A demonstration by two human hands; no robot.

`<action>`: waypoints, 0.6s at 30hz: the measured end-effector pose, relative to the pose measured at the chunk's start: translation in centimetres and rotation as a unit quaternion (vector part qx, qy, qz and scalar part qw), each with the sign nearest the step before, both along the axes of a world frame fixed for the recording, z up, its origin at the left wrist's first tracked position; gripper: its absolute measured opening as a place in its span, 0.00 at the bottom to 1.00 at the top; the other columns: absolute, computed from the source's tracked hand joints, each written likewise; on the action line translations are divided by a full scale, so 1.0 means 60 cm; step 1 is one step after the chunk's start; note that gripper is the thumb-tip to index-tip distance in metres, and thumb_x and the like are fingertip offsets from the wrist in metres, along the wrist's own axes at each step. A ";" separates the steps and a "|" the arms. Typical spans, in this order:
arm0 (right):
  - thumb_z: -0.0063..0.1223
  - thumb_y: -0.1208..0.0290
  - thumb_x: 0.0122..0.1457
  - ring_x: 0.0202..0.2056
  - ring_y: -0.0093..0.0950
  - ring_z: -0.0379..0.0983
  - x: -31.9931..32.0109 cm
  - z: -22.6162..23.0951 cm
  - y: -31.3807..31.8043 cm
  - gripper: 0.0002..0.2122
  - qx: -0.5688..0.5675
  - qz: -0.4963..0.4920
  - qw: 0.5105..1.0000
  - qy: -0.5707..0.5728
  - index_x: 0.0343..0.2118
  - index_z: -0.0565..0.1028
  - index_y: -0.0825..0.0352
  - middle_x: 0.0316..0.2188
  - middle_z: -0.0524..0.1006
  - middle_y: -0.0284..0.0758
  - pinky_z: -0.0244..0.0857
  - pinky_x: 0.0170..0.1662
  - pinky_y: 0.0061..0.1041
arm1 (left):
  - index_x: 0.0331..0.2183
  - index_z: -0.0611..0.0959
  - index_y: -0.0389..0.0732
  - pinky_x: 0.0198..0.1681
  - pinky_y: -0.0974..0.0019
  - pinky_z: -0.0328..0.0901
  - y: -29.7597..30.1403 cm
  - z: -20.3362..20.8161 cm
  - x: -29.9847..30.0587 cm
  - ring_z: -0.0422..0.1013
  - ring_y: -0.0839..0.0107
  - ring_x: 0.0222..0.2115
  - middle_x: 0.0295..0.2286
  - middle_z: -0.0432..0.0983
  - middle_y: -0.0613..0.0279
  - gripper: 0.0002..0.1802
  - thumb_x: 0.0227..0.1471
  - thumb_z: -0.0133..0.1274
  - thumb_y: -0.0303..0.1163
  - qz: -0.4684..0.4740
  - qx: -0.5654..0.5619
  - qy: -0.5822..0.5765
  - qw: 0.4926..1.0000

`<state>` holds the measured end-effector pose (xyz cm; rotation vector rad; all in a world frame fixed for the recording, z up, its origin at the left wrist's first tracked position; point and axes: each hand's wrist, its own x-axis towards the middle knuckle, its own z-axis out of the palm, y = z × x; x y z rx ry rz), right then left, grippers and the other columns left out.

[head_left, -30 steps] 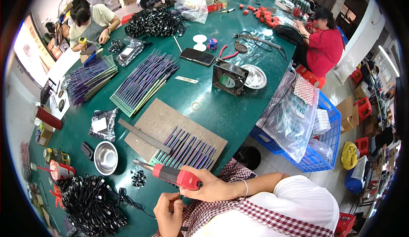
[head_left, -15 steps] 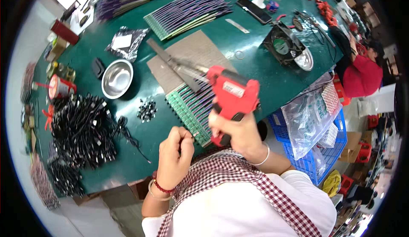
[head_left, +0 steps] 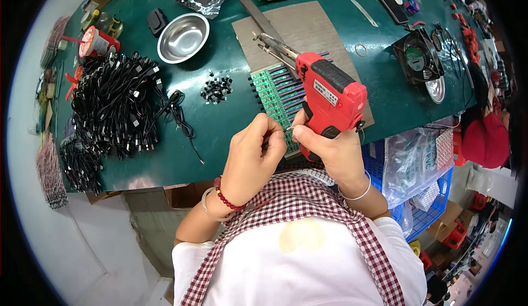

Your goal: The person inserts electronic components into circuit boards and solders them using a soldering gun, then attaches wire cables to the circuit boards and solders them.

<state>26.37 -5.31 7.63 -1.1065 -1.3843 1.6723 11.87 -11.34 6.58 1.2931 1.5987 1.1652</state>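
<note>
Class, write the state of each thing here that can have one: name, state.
right hand, closed around soldering gun
left hand, curled; anything held unclear
soldering gun, held; on or off unclear
bowl, upright
cables, heaped
circuit boards, lying flat, partly on cardboard
phone, screen dark
fan, unclear if running
cup, straw in it

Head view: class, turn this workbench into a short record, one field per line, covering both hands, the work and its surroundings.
Right hand: holds the red gun, nose toward the picture's upper left
Left hand: fingers curled by the boards; whether it grips anything is unclear
Boards: green, side by side, at the near end of the brown card
Metal bar: lies across the card
Left of boards: loose black parts
Farther left: heaped black cables
Beyond parts: steel bowl
Right side: black fan
</note>
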 end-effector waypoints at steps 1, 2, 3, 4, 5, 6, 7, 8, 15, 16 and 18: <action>0.56 0.76 0.50 0.25 0.14 0.67 0.000 -0.001 -0.001 0.04 -0.001 0.001 1.000 -0.001 0.29 0.74 0.68 0.23 0.72 0.25 0.62 0.29 0.17 | 0.26 0.70 0.33 0.20 0.75 0.57 0.000 0.000 -0.001 0.61 0.81 0.17 0.18 0.67 0.63 0.03 0.49 0.49 0.21 -0.011 0.005 0.014 1.000; 0.55 0.76 0.50 0.25 0.14 0.67 0.000 -0.001 -0.002 0.04 0.021 -0.001 1.000 -0.011 0.29 0.74 0.67 0.23 0.73 0.25 0.62 0.29 0.17 | 0.27 0.70 0.33 0.21 0.73 0.61 0.000 0.000 -0.001 0.65 0.76 0.17 0.19 0.69 0.59 0.04 0.47 0.50 0.20 -0.023 0.011 0.028 0.999; 0.55 0.76 0.50 0.25 0.14 0.68 0.000 -0.002 -0.003 0.04 0.043 -0.004 0.999 -0.022 0.29 0.74 0.67 0.24 0.73 0.25 0.63 0.30 0.17 | 0.27 0.70 0.33 0.21 0.73 0.61 -0.001 0.002 0.001 0.65 0.76 0.17 0.19 0.69 0.59 0.04 0.47 0.50 0.20 -0.022 0.010 0.027 0.999; 0.55 0.76 0.50 0.25 0.14 0.68 0.002 -0.002 -0.002 0.04 0.042 -0.004 0.999 -0.022 0.29 0.74 0.67 0.24 0.73 0.25 0.63 0.30 0.17 | 0.27 0.70 0.33 0.21 0.73 0.61 0.001 0.007 0.006 0.65 0.76 0.18 0.20 0.70 0.59 0.05 0.46 0.51 0.20 -0.010 0.005 0.002 1.000; 0.55 0.76 0.50 0.26 0.15 0.68 0.005 -0.001 -0.001 0.04 0.041 0.005 0.999 -0.031 0.29 0.74 0.67 0.24 0.73 0.25 0.63 0.30 0.17 | 0.26 0.71 0.33 0.21 0.74 0.61 0.003 0.010 0.009 0.65 0.77 0.18 0.20 0.70 0.60 0.05 0.45 0.52 0.19 0.002 0.001 -0.023 1.000; 0.55 0.76 0.51 0.26 0.15 0.69 0.008 0.000 0.001 0.04 0.040 0.015 0.998 -0.040 0.30 0.74 0.68 0.25 0.74 0.25 0.63 0.30 0.17 | 0.26 0.71 0.33 0.21 0.74 0.61 0.004 0.006 0.009 0.65 0.77 0.18 0.20 0.70 0.60 0.05 0.45 0.52 0.19 0.002 -0.001 -0.023 1.000; 0.55 0.76 0.51 0.26 0.15 0.69 0.007 0.002 0.001 0.04 0.040 0.014 0.998 -0.040 0.30 0.74 0.68 0.25 0.74 0.25 0.63 0.30 0.17 | 0.26 0.71 0.33 0.21 0.75 0.61 0.005 -0.002 0.005 0.66 0.78 0.19 0.21 0.70 0.61 0.06 0.44 0.52 0.19 -0.004 0.004 -0.056 0.998; 0.55 0.75 0.51 0.27 0.15 0.69 0.006 0.004 0.000 0.04 0.017 0.008 1.000 -0.013 0.30 0.74 0.68 0.25 0.74 0.25 0.63 0.30 0.17 | 0.25 0.71 0.33 0.22 0.76 0.61 0.005 -0.007 0.002 0.66 0.79 0.20 0.21 0.70 0.61 0.06 0.42 0.53 0.18 -0.010 0.009 -0.090 0.996; 0.56 0.75 0.50 0.25 0.14 0.67 0.011 -0.005 0.010 0.05 -0.042 0.010 0.999 0.014 0.31 0.75 0.69 0.24 0.73 0.26 0.62 0.29 0.16 | 0.24 0.71 0.35 0.19 0.80 0.53 0.011 -0.001 -0.007 0.58 0.85 0.17 0.20 0.66 0.66 0.08 0.39 0.53 0.15 -0.010 0.084 0.035 0.996; 0.56 0.75 0.50 0.25 0.14 0.67 0.012 -0.006 0.009 0.05 -0.049 0.002 0.999 0.015 0.31 0.75 0.69 0.24 0.73 0.25 0.62 0.29 0.16 | 0.24 0.71 0.35 0.19 0.80 0.53 0.011 -0.003 -0.007 0.58 0.85 0.17 0.20 0.66 0.66 0.08 0.39 0.53 0.15 -0.009 0.083 0.035 0.996; 0.55 0.75 0.51 0.25 0.14 0.67 0.007 0.001 0.007 0.06 -0.041 0.018 0.999 -0.010 0.31 0.75 0.69 0.24 0.73 0.26 0.62 0.29 0.16 | 0.24 0.71 0.35 0.18 0.79 0.53 0.012 -0.008 -0.005 0.58 0.84 0.17 0.20 0.66 0.66 0.08 0.38 0.53 0.15 -0.001 0.109 0.060 0.992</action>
